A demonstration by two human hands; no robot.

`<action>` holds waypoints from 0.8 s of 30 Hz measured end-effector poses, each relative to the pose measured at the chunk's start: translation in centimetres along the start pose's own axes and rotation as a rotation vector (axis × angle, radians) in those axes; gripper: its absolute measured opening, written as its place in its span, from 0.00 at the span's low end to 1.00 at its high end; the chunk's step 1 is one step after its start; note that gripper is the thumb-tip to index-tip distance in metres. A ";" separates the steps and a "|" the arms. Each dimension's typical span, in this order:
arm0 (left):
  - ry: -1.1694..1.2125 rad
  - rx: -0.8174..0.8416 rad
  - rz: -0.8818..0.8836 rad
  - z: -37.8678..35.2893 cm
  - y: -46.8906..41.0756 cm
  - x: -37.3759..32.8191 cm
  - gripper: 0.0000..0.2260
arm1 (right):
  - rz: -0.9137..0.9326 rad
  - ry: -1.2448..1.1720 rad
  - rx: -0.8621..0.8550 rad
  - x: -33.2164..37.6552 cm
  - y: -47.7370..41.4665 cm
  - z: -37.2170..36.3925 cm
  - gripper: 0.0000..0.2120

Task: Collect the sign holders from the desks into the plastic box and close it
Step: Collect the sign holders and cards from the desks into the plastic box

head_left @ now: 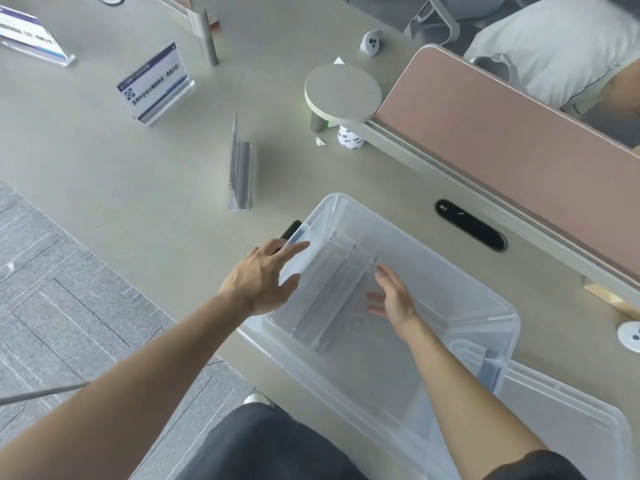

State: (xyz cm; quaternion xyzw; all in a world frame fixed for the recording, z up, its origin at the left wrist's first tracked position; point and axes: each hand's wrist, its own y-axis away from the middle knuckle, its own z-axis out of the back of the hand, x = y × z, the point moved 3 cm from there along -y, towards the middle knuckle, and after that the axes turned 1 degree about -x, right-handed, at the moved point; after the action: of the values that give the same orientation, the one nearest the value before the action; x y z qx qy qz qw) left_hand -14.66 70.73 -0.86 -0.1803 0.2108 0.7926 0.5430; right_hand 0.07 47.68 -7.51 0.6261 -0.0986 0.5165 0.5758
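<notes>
Room: grey table (pixel 121 161), pink partition (pixel 502 116) upper right, carpet (pixel 52 289) lower left | plastic box (pixel 450 268) stood lower centre, clear sign holders (pixel 325 299) inside | printed sign holder (pixel 154 83) upper left | left grip (pixel 263 278), right grip (pixel 393 296) both spread open.

Grey desk (pixel 121 174): plastic box (pixel 436 261) at near edge, clear sign holder (pixel 240 168), printed sign holder (pixel 154 84), round stand (pixel 343 90), paper cup (pixel 349 137).

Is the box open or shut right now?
Open. No lid covers the box; the right hand is inside it beside the holders, and the lid lies next to it.
</notes>
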 end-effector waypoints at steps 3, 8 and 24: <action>0.010 0.002 0.003 -0.1 0.0 0.1 0.25 | -0.009 0.342 0.002 -0.6 -2.1 1.3 0.24; -0.005 -0.007 -0.001 0.0 0.0 0.1 0.24 | 0.076 0.778 0.153 0.1 -3.2 0.7 0.39; -0.021 -0.032 -0.003 0.0 -0.2 0.2 0.24 | 0.133 0.844 0.029 -1.8 -5.1 -0.6 0.49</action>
State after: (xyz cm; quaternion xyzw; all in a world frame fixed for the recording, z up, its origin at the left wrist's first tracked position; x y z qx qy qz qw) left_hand -14.53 70.93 -0.96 -0.1811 0.1922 0.7969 0.5434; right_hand 2.58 48.93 -12.15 0.3602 0.1128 0.7646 0.5223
